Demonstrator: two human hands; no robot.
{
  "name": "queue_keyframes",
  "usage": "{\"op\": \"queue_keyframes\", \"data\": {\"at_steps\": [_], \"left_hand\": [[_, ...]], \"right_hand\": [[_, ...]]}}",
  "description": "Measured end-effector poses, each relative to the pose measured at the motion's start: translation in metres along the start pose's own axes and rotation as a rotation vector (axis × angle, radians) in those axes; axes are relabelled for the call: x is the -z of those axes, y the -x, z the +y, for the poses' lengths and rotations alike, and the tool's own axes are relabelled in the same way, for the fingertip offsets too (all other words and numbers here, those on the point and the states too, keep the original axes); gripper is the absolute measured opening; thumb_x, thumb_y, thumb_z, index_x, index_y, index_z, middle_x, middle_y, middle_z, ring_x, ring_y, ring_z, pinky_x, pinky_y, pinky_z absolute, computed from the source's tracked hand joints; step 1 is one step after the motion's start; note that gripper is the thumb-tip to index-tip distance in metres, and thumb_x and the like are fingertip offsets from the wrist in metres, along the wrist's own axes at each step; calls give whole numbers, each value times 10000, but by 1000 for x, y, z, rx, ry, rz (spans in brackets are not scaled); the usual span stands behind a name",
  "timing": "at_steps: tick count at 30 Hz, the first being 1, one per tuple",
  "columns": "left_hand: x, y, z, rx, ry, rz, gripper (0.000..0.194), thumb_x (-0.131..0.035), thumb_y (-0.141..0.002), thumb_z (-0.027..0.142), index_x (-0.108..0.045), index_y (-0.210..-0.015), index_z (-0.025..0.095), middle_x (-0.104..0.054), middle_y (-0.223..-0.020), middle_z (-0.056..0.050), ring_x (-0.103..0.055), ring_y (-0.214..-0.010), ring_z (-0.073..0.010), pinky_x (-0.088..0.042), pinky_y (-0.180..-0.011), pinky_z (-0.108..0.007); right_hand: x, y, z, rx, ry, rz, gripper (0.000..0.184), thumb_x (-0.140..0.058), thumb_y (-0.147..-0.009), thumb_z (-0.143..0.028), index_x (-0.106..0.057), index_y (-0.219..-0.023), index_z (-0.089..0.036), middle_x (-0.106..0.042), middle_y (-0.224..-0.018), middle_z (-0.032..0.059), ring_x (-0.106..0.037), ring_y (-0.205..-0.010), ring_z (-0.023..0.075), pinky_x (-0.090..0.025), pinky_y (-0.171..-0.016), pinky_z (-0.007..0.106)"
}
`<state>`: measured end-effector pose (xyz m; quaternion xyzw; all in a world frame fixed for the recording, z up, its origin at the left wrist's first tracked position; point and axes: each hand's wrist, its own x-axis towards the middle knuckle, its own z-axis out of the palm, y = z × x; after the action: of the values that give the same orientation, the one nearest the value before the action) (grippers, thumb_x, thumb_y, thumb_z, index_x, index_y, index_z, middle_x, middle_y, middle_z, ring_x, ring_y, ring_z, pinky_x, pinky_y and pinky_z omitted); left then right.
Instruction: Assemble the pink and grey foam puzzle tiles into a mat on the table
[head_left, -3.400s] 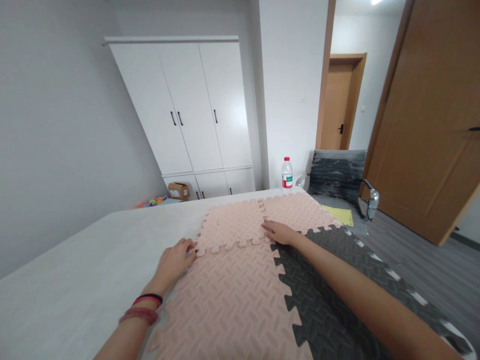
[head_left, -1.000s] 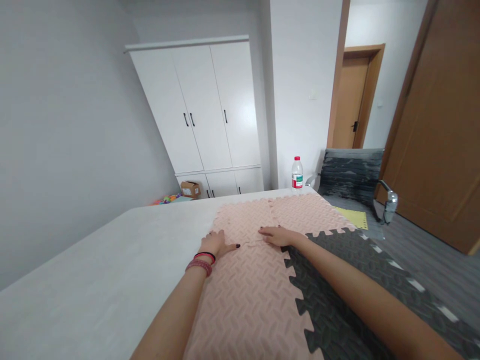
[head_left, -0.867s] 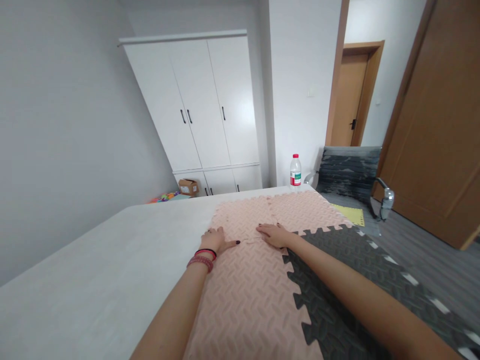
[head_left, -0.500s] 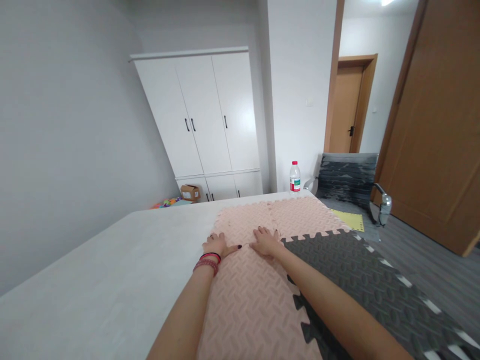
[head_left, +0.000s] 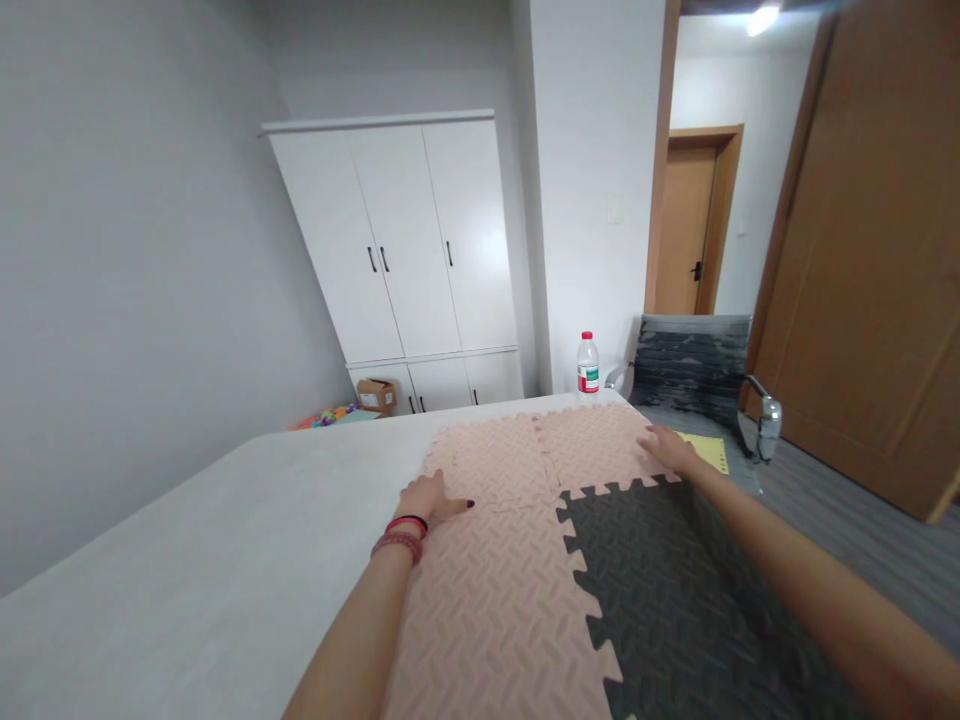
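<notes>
My left hand (head_left: 426, 496) rests at the left edge of the pink foam mats, its thumb spread out over the seam between the near pink foam mat (head_left: 495, 600) and the far-left pink foam mat (head_left: 491, 455). Bracelets circle that wrist. At the right edge of the far-right pink foam mat (head_left: 592, 440), my right hand (head_left: 667, 450) is open with its fingers reaching onto the edge; its underside is hidden. A black foam mat (head_left: 660, 580) joins the pink ones by jagged teeth, partly covered by my right forearm.
A white table (head_left: 225, 560) carries the mats. A clear bottle (head_left: 588, 365) with a red cap stands at its far edge. Beyond the right edge are a dark chair (head_left: 690, 365) and a yellow sheet (head_left: 709, 452). A white cabinet (head_left: 420, 240) and a cardboard box (head_left: 376, 396) are behind.
My right hand has moved right, from the seam in the middle to the right edge of the far-right pink mat. My left hand stays near the left edge, shifted slightly.
</notes>
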<state>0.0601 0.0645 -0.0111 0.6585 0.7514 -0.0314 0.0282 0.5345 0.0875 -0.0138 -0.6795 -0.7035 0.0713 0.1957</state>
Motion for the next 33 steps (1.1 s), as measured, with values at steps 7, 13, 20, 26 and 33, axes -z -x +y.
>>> {"op": "queue_keyframes", "data": {"at_steps": [7,13,20,26,33], "left_hand": [[28,-46,25,-2,34,86,384,-555,-871,388,-524,-1188,173,-557,-1201,-84,-569,-1038,-218,-495,-875,-448],[18,-95,94,-319,111,138,396,-546,-878,380,-507,-1222,187,-525,-1262,-91,-548,-1085,-227,-480,-909,-464],[-2,-146,159,-442,134,155,371,-544,-880,374,-521,-1200,187,-540,-1238,-87,-560,-1059,-216,-491,-892,-448],[-19,-165,173,-480,100,200,365,-540,-883,372,-524,-1196,187,-545,-1231,-87,-565,-1051,-213,-495,-887,-443],[-22,-167,169,-541,29,236,403,-531,-886,379,-492,-1247,205,-504,-1297,-94,-528,-1123,-237,-463,-936,-480]], "right_hand": [[-31,-14,73,5,23,64,444,-410,-854,-258,-531,-1234,-64,-552,-1258,188,-515,-1165,249,-363,-1010,353],[-53,-21,87,81,30,111,446,-369,-879,-283,-504,-1248,-72,-537,-1273,176,-498,-1179,234,-362,-1007,337],[-55,-22,90,145,27,153,467,-340,-891,-311,-485,-1265,-71,-549,-1268,150,-502,-1169,211,-352,-1025,310],[-61,-26,94,143,29,173,480,-347,-883,-318,-480,-1287,-94,-536,-1281,145,-483,-1189,217,-342,-1037,345],[-58,-25,89,125,53,142,466,-343,-881,-308,-486,-1290,-136,-538,-1280,122,-475,-1197,209,-341,-1033,351]]}}
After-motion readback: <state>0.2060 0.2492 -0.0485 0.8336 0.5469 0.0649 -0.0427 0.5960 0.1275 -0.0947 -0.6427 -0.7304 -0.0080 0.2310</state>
